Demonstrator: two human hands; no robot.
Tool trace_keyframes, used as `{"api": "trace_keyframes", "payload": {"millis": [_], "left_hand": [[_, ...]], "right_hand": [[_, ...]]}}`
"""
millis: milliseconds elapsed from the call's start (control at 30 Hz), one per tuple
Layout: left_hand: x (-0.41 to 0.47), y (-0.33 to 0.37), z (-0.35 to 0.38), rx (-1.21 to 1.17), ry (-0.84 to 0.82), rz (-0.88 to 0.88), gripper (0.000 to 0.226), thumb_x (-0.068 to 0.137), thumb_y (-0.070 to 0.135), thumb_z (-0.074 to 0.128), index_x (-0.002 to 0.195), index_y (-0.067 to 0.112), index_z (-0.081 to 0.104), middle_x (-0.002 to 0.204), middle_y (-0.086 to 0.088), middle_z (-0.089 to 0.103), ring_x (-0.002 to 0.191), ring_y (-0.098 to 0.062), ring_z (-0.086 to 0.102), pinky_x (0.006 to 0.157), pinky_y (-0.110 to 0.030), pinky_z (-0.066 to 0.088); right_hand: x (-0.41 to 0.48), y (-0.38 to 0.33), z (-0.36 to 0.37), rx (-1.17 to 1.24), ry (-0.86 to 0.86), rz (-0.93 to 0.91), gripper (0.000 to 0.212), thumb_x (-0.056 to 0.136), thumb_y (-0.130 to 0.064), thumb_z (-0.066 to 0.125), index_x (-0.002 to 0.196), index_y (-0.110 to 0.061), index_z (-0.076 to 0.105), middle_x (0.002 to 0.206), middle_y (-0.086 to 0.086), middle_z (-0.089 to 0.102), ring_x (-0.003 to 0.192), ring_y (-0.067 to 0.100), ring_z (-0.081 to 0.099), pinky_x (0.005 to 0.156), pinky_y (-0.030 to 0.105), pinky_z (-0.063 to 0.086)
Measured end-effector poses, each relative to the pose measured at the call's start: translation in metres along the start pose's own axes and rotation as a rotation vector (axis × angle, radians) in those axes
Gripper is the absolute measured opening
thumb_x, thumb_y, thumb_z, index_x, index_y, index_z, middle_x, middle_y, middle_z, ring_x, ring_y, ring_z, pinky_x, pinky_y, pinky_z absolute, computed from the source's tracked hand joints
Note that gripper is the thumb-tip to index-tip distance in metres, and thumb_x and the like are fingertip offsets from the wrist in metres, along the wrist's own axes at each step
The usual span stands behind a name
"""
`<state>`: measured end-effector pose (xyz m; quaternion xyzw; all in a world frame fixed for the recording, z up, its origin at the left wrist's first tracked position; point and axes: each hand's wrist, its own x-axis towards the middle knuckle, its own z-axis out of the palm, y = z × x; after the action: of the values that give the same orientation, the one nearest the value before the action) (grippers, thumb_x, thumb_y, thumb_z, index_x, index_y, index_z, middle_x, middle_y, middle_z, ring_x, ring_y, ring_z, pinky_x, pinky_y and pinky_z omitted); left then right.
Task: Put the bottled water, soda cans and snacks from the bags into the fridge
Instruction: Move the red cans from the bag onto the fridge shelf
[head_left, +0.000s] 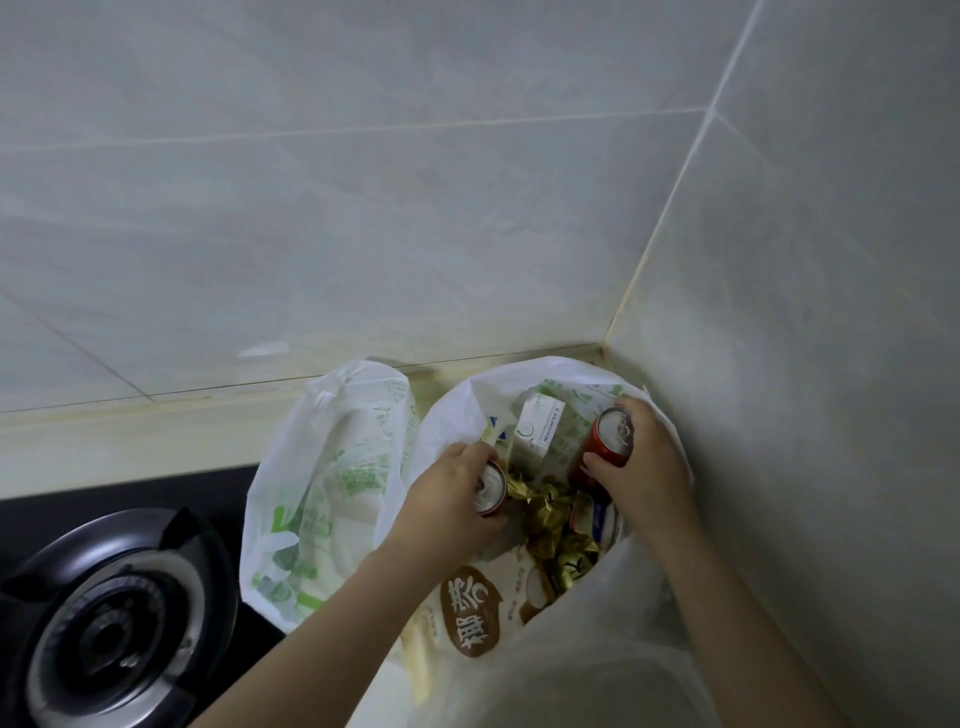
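As the hands reach into the open bag: each one takes one soda can, so two can go out in one trip, I think.
Left hand (451, 488): fingers curled around the top of a can (491, 492) that stands low in the bag; its colour is mostly hidden, perhaps red.
Right hand (647, 465): grips a red can (605, 441) from the side, tilted and raised above the other goods.
Open bag (457, 410): white plastic, mouth wide, pushed into the corner so that the walls keep it upright.
Still inside: gold-wrapped sweets (550, 519), a white carton (540, 431), and a snack pack with a brown label (470, 618) at the near side.
Second bag (332, 467): just beside on the left, its top gathered, not yet opened.
Counter (130, 436): pale stone strip carrying both bags; a black gas stove (119, 613) is set in it, near the second bag.
Room: grey tiled walls (363, 182) that meet in a corner; the fridge is not in view.
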<state>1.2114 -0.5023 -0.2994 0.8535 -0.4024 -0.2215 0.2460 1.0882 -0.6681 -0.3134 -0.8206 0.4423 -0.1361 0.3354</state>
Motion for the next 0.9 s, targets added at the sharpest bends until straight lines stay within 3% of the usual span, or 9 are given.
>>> {"api": "trace_keyframes", "payload": {"millis": [133, 267, 400, 567, 700, 900], "left_hand": [[0.003, -0.005, -0.001, -0.013, -0.032, -0.016, 0.045, 0.064, 0.026, 0.075, 0.104, 0.022, 0.053, 0.101, 0.004, 0.052, 0.087, -0.012, 0.052, 0.071, -0.02, 0.044], [0.001, -0.009, -0.004, -0.014, -0.032, 0.003, 0.043, 0.063, 0.027, 0.075, 0.101, 0.021, 0.055, 0.098, 0.005, 0.056, 0.086, -0.012, 0.052, 0.069, -0.019, 0.043], [-0.009, -0.015, -0.009, -0.035, 0.013, 0.005, 0.041, 0.064, 0.021, 0.074, 0.1, 0.021, 0.055, 0.097, 0.005, 0.058, 0.086, -0.013, 0.053, 0.071, -0.022, 0.045], [-0.035, -0.007, -0.037, -0.15, 0.152, 0.042, 0.044, 0.057, 0.023, 0.081, 0.094, 0.025, 0.058, 0.086, 0.009, 0.063, 0.076, -0.01, 0.059, 0.063, -0.022, 0.048], [-0.062, 0.008, -0.074, -0.321, 0.32, -0.003, 0.056, 0.048, 0.026, 0.089, 0.094, 0.03, 0.058, 0.081, 0.015, 0.064, 0.075, 0.0, 0.06, 0.063, -0.017, 0.049], [-0.108, 0.036, -0.132, -0.727, 0.523, 0.061, 0.042, 0.055, 0.014, 0.09, 0.088, 0.02, 0.066, 0.083, 0.006, 0.071, 0.075, -0.006, 0.067, 0.064, -0.018, 0.052]], "right_hand": [[0.002, 0.001, -0.004, -0.012, 0.028, -0.011, 0.064, 0.068, -0.024, 0.084, 0.125, -0.023, 0.054, 0.119, -0.006, 0.061, 0.106, 0.012, 0.055, 0.083, 0.025, 0.047], [-0.001, -0.008, -0.01, -0.015, 0.029, -0.073, 0.056, 0.06, -0.026, 0.088, 0.109, -0.024, 0.061, 0.102, -0.012, 0.062, 0.094, 0.009, 0.057, 0.076, 0.022, 0.046], [-0.007, -0.024, -0.021, 0.022, 0.005, -0.053, 0.062, 0.06, -0.024, 0.088, 0.112, -0.028, 0.055, 0.104, -0.011, 0.06, 0.092, 0.009, 0.058, 0.074, 0.026, 0.052], [-0.03, -0.054, -0.047, 0.143, 0.065, -0.052, 0.068, 0.054, -0.022, 0.091, 0.11, -0.032, 0.053, 0.098, -0.016, 0.061, 0.088, 0.004, 0.059, 0.069, 0.022, 0.048], [-0.056, -0.081, -0.062, 0.304, 0.091, -0.051, 0.063, 0.054, -0.018, 0.091, 0.104, -0.033, 0.055, 0.099, -0.012, 0.065, 0.091, 0.007, 0.063, 0.074, 0.026, 0.051], [-0.102, -0.136, -0.09, 0.45, 0.132, -0.195, 0.051, 0.06, -0.01, 0.086, 0.102, -0.029, 0.064, 0.095, -0.011, 0.069, 0.087, 0.006, 0.066, 0.075, 0.024, 0.053]]}}
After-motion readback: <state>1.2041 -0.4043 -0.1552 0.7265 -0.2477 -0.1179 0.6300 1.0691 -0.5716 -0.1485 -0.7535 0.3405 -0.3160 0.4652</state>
